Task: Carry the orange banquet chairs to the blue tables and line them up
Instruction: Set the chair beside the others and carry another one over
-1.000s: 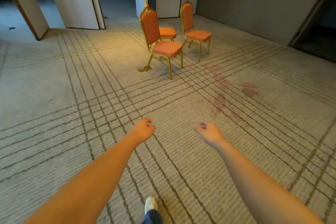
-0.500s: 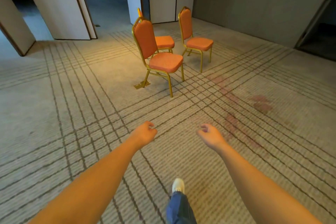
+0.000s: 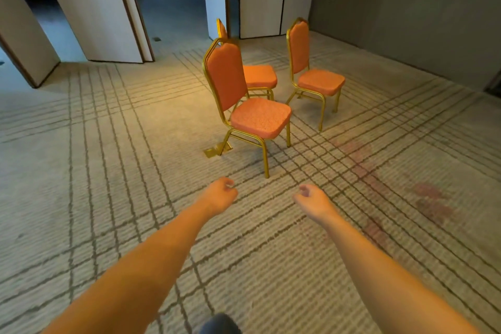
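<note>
three orange banquet chairs with gold frames stand grouped on the carpet ahead, none of them touched. the nearest chair has its back to the left and its seat to the right. just beyond it, the rear chair is partly hidden by that backrest. the right chair stands beside them, a little apart.

against half a second ago, the whole group sits larger and lower in view, so the person has come closer. the pale shoe seen then is gone, and only a dark trouser knee shows at the bottom edge.

both bare arms reach forward as before. the left hand and the right hand hang above the carpet short of the nearest chair, well apart from each other, fingers loosely curled and holding nothing.

a small brass floor plate lies by the nearest chair's rear leg. reddish stains mark the carpet to the right. white partition panels and a grey wall stand behind the chairs, with dark openings between the panels.
</note>
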A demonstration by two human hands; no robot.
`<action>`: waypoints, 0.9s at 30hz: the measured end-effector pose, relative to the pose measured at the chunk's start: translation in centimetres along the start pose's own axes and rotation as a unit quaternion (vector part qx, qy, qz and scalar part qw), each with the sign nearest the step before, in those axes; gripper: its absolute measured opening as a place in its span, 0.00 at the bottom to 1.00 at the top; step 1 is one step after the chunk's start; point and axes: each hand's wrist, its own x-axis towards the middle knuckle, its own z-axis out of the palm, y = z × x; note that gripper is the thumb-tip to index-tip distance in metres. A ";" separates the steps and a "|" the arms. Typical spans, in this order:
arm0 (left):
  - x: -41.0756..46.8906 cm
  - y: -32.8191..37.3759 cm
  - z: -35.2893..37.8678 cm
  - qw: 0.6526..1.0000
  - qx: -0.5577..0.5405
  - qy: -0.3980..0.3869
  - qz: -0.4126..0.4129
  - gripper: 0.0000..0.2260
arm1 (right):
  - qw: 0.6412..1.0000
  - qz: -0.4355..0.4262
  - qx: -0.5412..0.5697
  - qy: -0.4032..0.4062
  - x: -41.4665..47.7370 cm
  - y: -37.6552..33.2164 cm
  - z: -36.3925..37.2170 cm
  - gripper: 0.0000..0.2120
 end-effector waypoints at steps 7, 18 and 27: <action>16.6 2.6 -5.7 1.000 0.008 0.015 -0.002 0.20 | 1.000 0.008 -0.009 0.009 14.8 -7.7 -1.0 0.24; 43.3 8.0 -17.3 0.997 0.063 -0.006 0.041 0.17 | 0.998 0.042 0.012 0.044 36.6 -20.2 -3.0 0.26; 63.4 12.3 -20.6 0.998 0.048 -0.034 0.006 0.19 | 0.997 0.052 0.023 0.043 56.5 -25.9 -7.1 0.24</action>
